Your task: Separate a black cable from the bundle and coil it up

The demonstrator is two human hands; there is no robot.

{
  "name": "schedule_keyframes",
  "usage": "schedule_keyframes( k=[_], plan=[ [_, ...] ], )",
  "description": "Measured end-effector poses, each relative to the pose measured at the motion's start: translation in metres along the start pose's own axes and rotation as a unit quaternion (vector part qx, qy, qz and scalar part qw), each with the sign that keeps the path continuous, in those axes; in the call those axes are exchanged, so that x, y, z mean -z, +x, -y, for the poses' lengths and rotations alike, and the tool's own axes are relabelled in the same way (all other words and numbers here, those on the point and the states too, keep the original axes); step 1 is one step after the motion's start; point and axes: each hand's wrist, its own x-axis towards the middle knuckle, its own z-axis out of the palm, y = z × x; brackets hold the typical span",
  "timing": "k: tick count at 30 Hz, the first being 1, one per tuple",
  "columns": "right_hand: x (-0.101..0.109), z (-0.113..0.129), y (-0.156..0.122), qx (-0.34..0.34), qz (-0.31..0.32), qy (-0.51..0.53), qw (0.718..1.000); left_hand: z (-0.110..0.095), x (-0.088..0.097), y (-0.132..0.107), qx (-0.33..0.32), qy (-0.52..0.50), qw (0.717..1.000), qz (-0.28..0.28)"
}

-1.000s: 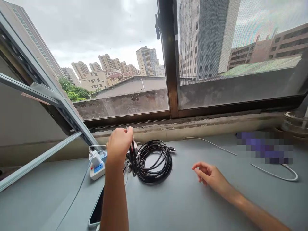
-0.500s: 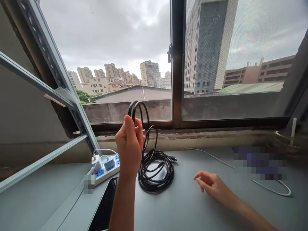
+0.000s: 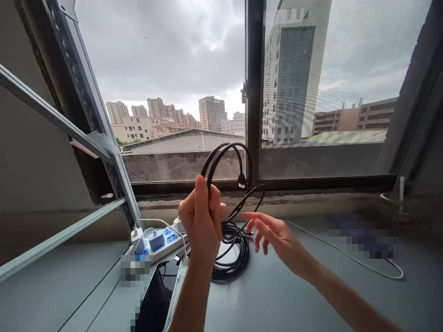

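My left hand (image 3: 201, 216) is closed round a loop of black cable (image 3: 226, 157), held up in front of the window with its plug end hanging near the top of the loop. The remainder of the black cable lies coiled (image 3: 232, 258) on the grey table (image 3: 277, 299) just below. My right hand (image 3: 273, 235) hovers open beside the raised strands, fingers spread and pointing left, close to the cable but holding nothing.
A white power strip (image 3: 157, 242) with chargers plugged in lies left of the coil. A phone (image 3: 157, 295) lies face up near the front. A thin white cable (image 3: 346, 258) runs across the table's right. A metal frame (image 3: 86, 143) slants at left, windows behind.
My left hand has lifted the cable loop higher and toward me. My right hand rose from the table and moved left toward the cable. The view tilted upward.
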Motion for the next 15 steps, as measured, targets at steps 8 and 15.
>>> schedule_keyframes(
  k=[8, 15],
  plan=[
    [-0.013, 0.012, 0.026, 0.005, -0.076, 0.076, 0.994, -0.003, -0.001, -0.004, 0.012, -0.059, 0.998, 0.030],
    [-0.001, 0.017, 0.022, -0.036, -0.069, 0.133, 0.988, -0.008, 0.000, -0.012, -0.017, -0.084, 0.993, 0.083]
  ],
)
